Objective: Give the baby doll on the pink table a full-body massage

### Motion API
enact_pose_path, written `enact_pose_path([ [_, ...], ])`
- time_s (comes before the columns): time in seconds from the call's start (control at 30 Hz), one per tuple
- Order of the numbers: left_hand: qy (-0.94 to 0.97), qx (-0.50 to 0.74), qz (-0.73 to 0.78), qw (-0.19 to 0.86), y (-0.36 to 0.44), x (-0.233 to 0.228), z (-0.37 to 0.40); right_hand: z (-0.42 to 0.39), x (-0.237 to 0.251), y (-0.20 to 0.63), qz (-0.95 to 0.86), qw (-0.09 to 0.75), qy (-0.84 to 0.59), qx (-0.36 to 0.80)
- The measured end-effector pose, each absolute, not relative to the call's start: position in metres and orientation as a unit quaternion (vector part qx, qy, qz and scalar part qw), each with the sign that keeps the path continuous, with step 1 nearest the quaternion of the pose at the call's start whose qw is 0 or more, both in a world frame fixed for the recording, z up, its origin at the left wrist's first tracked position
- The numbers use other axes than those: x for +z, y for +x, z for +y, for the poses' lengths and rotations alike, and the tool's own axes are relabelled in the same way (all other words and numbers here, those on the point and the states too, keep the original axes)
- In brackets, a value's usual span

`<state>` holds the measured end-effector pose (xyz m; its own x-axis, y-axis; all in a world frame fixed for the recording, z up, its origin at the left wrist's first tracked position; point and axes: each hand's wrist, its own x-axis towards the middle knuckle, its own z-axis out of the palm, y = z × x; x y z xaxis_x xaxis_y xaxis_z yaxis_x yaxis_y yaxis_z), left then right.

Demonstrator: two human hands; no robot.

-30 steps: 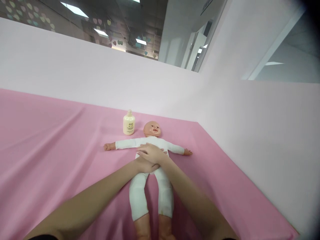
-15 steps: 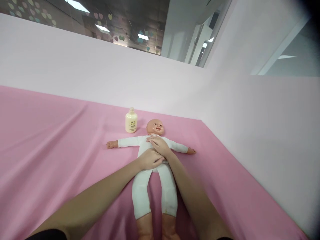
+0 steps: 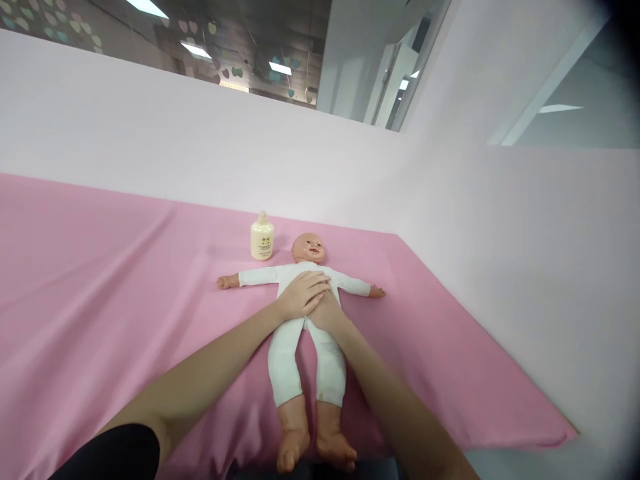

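Observation:
A baby doll (image 3: pixel 290 272) in a white suit lies on its back, arms spread wide and bare feet toward me. My left hand (image 3: pixel 303 294) rests flat across its torso, fingers stretched to the right. Just below and to the right, my right hand (image 3: pixel 329 311) lies on the doll's belly. The hands overlap, and the left one partly hides the fingers of the right. Both are open and grasp nothing. Left of the doll's head stands a cream-coloured bottle (image 3: pixel 263 241) with dark print and a pump-like top.
Pink cloth (image 3: pixel 150 280), with folds at the left, covers the surface under the doll. A white wall (image 3: pixel 200 140) rises behind it, and another wall (image 3: pixel 525 267) runs along the right. A window (image 3: pixel 240 53) is set into the back wall.
My left hand has moved up from the belly toward the chest, while my right hand has slid down from the chest to the belly. The view has shifted, showing the doll's feet.

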<state>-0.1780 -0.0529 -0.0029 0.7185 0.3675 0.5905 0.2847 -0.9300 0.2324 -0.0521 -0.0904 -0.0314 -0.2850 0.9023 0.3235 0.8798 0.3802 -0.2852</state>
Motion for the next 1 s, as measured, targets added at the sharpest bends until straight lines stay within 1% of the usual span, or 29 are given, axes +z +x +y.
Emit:
enact_pose_path([
  [0.07, 0.952, 0.259, 0.135, 0.088, -0.177, 0.001, -0.05, -0.101, -0.029, -0.059, -0.834, 0.215, -0.506, 0.034],
  [0.17, 0.961, 0.189, 0.147, 0.138, -0.174, 0.002, -0.043, -0.115, -0.021, -0.066, -0.854, 0.222, -0.469, 0.02],
  [0.23, 0.955, 0.186, 0.174, 0.154, -0.172, -0.001, -0.036, -0.12, -0.015, -0.067, -0.874, 0.201, -0.442, 0.011],
  [0.33, 0.937, 0.217, 0.213, 0.169, -0.171, -0.008, -0.029, -0.121, -0.01, -0.064, -0.897, 0.179, -0.404, 0.029],
  [0.4, 0.922, 0.241, 0.243, 0.18, -0.172, -0.012, -0.025, -0.119, -0.011, -0.06, -0.895, 0.203, -0.393, 0.055],
  [0.57, 0.896, 0.267, 0.31, 0.175, -0.179, -0.022, -0.016, -0.112, -0.013, -0.051, -0.862, 0.31, -0.376, 0.141],
  [0.67, 0.883, 0.272, 0.348, 0.16, -0.184, -0.031, -0.009, -0.109, -0.014, -0.047, -0.828, 0.351, -0.387, 0.203],
  [0.77, 0.868, 0.301, 0.368, 0.144, -0.188, -0.04, -0.003, -0.104, -0.017, -0.042, -0.799, 0.377, -0.411, 0.226],
  [0.87, 0.838, 0.31, 0.423, 0.151, -0.192, -0.044, -0.001, -0.096, -0.019, -0.035, -0.794, 0.363, -0.447, 0.197],
  [1.0, 0.807, 0.273, 0.498, 0.162, -0.194, -0.042, -0.003, -0.08, -0.023, -0.026, -0.788, 0.296, -0.524, 0.129],
])
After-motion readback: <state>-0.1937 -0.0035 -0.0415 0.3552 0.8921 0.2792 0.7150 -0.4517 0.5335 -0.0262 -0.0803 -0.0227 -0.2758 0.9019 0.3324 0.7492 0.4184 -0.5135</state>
